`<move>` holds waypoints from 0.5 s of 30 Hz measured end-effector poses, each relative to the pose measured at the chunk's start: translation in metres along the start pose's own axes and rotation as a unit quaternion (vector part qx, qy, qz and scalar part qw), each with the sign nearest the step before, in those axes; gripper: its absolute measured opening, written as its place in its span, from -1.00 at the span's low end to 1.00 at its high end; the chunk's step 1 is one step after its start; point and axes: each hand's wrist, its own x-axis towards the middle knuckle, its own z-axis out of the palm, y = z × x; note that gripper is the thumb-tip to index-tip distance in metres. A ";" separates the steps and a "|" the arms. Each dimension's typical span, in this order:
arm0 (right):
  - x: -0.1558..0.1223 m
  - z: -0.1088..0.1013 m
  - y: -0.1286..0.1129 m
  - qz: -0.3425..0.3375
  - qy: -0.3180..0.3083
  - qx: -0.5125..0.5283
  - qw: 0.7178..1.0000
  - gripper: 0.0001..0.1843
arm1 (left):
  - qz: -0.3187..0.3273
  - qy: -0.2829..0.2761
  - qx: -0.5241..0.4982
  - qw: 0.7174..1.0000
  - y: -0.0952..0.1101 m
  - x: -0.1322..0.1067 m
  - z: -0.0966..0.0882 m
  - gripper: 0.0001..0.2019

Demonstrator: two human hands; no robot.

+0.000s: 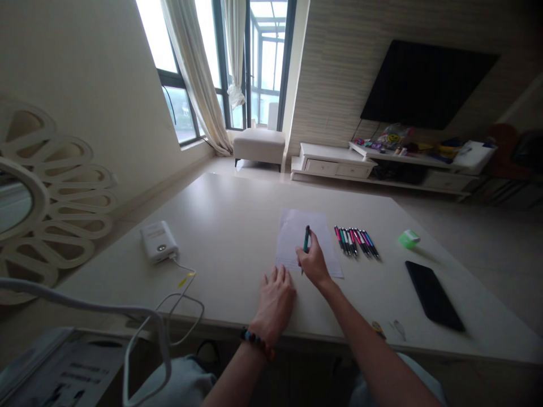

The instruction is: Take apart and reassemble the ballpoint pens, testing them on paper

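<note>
A white, rectangular sheet of paper (326,240) is laid on a broad, pale, smooth-topped table (229,237), near its front edge. A slim pen with a green barrel and black ends (306,240) is grasped in the right hand (314,261), between thumb and curled fingers, and is held upright above the near part of the sheet; whether its tip is in contact with the paper cannot be told. Nothing is grasped by the left hand (278,297), which is placed palm down, fingers spread, at the sheet's near left corner. To the right of the sheet, a row of slender pens with pink, green, white and blue barrels (355,242) is arranged side by side; farther right are seen a small green-and-white block (409,238) and a flat, black, rectangular device (433,295).

Likely faults: the sheet may be skewed if it is not pressed firmly by the left fingertips and is dragged by the pen; marks may be run off the near edge, since the tip is held so close to it; the neighbouring pens may be scattered or rolled if they are brushed by the right hand in a wide sideways sweep
</note>
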 end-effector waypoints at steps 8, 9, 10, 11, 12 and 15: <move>-0.008 -0.053 -0.011 -0.027 -0.062 -0.055 0.996 -0.37 | 0.005 0.033 0.007 0.999 -0.005 0.005 0.003 -0.53; -0.008 -0.058 -0.008 -0.027 -0.063 -0.070 0.995 -0.37 | 0.008 0.038 0.006 0.999 -0.006 0.006 0.004 -0.53; -0.007 -0.062 -0.005 -0.028 -0.059 -0.088 0.994 -0.38 | 0.010 0.040 0.005 0.999 -0.007 0.006 0.004 -0.54; -0.005 -0.066 -0.002 -0.031 -0.049 -0.109 0.992 -0.38 | 0.011 0.040 0.004 0.999 -0.008 0.007 0.004 -0.54; -0.004 -0.070 0.000 -0.035 -0.039 -0.132 0.990 -0.39 | 0.012 0.038 0.003 0.999 -0.008 0.007 0.003 -0.54; 0.004 -0.082 0.006 -0.031 -0.008 -0.216 0.976 -0.38 | 0.018 0.043 -0.001 0.999 -0.004 0.003 -0.003 -0.54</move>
